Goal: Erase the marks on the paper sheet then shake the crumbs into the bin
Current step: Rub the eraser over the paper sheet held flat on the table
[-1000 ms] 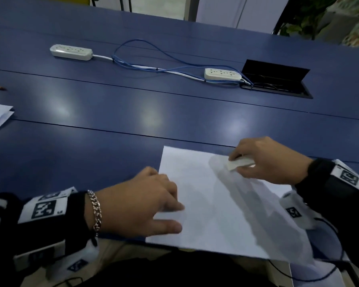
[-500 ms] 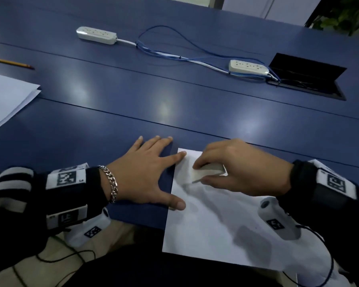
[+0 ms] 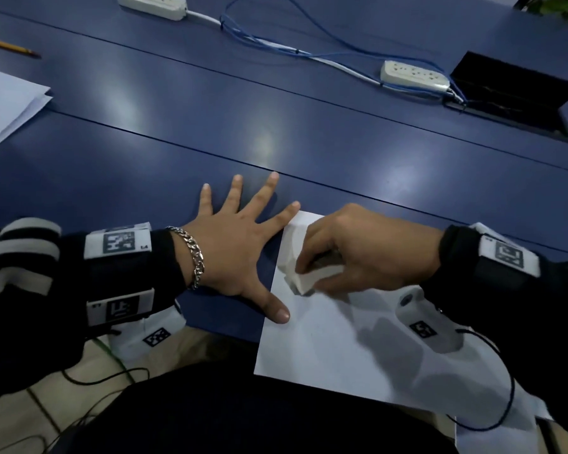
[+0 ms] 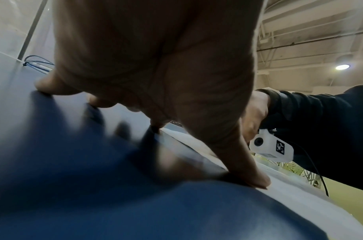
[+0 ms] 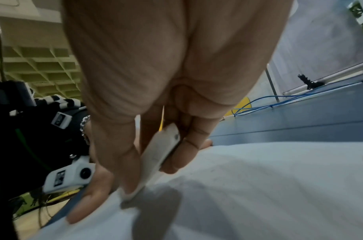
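Pinching eraser (image 3: 304,280) in right hand (image 3: 368,253) grip, on paper (image 3: 341,348); left hand (image 3: 233,253) spread flat.

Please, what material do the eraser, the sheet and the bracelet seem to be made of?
Eraser: probably rubber or vinyl, matt white, a soft-edged block. Sheet: thin matt white paper, lying flat with crisp edges. Bracelet: likely metal, with shiny silver chain links; which metal cannot be told.
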Motion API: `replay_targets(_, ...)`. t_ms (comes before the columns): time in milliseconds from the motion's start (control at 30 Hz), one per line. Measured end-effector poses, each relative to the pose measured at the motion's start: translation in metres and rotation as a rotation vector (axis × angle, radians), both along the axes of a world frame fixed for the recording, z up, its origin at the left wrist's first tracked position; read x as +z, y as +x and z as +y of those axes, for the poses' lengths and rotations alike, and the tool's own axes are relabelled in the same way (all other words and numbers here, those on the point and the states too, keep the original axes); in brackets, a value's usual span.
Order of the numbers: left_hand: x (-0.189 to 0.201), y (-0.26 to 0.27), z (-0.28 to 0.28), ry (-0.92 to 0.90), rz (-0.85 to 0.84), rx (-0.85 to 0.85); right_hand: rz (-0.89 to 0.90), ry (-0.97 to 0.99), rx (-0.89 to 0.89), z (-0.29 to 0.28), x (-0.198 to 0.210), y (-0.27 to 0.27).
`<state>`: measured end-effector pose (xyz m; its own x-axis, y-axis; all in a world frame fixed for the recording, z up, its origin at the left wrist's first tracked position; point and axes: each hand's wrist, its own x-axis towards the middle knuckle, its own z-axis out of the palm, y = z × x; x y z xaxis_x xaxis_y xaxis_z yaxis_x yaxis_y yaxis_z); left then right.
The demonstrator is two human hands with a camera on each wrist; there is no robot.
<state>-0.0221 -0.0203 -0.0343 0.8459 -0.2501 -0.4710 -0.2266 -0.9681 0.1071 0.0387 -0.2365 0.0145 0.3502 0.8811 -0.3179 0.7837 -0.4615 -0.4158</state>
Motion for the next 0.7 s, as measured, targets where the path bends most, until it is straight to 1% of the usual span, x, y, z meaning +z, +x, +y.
replay_targets(100,0.001,0.001,-0.001,0.016,0.012,-0.001,-0.125,0.081,-0.046,0.007,-0.002,0.01)
replay_targets(167,0.001,0.001,-0.001,0.012,0.023,0.009,-0.153,0.099,-0.065,0.007,-0.002,0.009)
replay_targets(300,0.003,0.0,-0.002,0.019,0.043,0.025,-0.013,-0.028,0.019,0.001,0.001,-0.004)
replay_targets(333,0.003,0.0,-0.002,0.023,0.044,0.026,-0.022,-0.025,0.018,0.003,0.002,-0.002)
replay_targets(433,0.004,0.0,-0.004,0.032,0.055,0.026,-0.125,0.09,-0.04,0.009,0.0,0.006)
replay_targets(500,0.005,0.001,-0.004,0.033,0.062,0.026,-0.147,0.121,-0.072,0.008,-0.002,0.004)
replay_targets(633,0.005,0.0,-0.004,0.037,0.065,0.019,-0.036,-0.011,0.026,-0.003,0.003,-0.011)
replay_targets(700,0.004,-0.002,-0.003,0.038,0.051,-0.006,-0.051,0.0,-0.028,-0.012,0.005,-0.008)
